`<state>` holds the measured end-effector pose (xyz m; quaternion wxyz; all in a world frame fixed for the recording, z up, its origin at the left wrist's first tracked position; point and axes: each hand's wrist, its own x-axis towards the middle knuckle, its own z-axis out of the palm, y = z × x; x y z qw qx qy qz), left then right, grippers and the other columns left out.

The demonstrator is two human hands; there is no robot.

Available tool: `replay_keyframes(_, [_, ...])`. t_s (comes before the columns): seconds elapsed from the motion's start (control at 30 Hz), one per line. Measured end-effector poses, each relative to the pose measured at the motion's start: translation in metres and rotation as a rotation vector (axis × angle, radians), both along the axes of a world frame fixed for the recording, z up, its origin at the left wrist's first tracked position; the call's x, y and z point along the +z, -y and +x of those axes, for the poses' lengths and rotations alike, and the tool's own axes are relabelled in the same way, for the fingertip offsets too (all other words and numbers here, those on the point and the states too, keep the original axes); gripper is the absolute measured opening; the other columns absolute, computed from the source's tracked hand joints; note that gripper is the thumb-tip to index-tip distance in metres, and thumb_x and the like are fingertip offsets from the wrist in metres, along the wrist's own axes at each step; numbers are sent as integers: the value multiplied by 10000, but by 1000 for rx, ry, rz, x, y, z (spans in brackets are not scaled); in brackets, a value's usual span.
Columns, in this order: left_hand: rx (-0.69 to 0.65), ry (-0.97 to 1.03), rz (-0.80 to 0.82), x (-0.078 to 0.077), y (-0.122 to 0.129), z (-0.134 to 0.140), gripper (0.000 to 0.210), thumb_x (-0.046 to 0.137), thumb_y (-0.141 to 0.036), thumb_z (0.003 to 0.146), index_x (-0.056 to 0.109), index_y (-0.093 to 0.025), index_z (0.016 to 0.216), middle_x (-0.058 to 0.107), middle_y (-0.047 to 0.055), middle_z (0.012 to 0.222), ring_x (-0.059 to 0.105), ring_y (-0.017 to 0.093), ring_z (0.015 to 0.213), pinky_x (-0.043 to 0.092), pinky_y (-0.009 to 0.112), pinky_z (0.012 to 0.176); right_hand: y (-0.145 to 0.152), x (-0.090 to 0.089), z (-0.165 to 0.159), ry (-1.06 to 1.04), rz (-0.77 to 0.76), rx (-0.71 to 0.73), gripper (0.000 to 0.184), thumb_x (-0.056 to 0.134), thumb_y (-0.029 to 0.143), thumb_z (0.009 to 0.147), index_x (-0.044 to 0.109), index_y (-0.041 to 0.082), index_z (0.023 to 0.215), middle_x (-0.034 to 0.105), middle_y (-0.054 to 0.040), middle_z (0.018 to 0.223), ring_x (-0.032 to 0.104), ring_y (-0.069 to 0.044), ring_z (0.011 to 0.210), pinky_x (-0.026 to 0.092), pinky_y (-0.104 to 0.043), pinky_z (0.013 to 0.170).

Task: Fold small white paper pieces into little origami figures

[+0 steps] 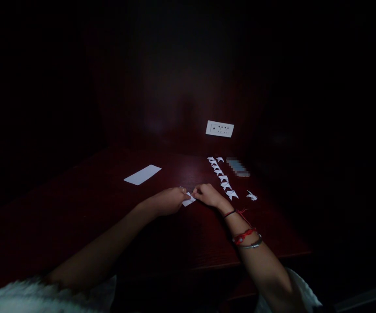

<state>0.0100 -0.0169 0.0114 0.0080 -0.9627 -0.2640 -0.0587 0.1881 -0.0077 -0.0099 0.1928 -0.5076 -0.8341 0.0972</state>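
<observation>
Between my two hands is a small white piece of paper, just above or on the dark red table. My left hand pinches its left side, thumb on top, and wears a ring. At its right edge the fingers of my right hand are closed on the paper too. Bracelets and red cords circle my right wrist. To the right of my hands runs a slanted row of small folded white paper pieces. A larger white paper sheet lies flat to the left.
A blurred-out phone-like object lies right of the row. Near it are a single folded paper piece and a crumpled white scrap. A white socket panel is on the back wall. The table's front edge shows; the surroundings are very dark.
</observation>
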Motion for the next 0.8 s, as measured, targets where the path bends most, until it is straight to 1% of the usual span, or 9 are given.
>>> replay_keyframes(0.13, [-36,7,-16,-1,-2,-1,314,349,-60,718,542,-207,917,535,31,857,494,137,779,361,230,701,0,0,0,-2,-8,-11,177,440,265,721,568,149,756,586,-29,698,507,-87,607,337,-177,554])
replay_keyframes(0.3, [-1,-9,-17,0,-2,1,333,349,-50,719,546,-202,941,538,45,852,498,146,773,361,241,695,2,1,-2,19,6,-25,177,450,274,725,572,151,763,585,-31,695,510,-93,615,332,-181,556])
replay_keyframes(0.43, [35,-17,-23,1,0,3,340,363,-40,690,557,-205,915,534,46,853,499,155,777,365,251,688,3,2,-4,38,32,-49,176,455,280,724,569,154,768,581,-35,687,505,-94,611,323,-183,558])
replay_keyframes(0.63, [50,-24,-24,2,1,5,347,368,-17,663,566,-193,888,534,51,879,495,163,819,359,255,722,2,0,-5,28,51,-76,186,464,320,722,556,162,760,572,-30,671,488,-89,587,316,-182,540])
replay_keyframes(0.8, [15,-14,-40,2,-1,1,416,356,-6,671,533,-228,975,528,37,919,488,151,833,355,243,725,2,2,0,7,51,-63,196,475,318,725,567,151,773,566,-26,673,490,-90,609,327,-182,556])
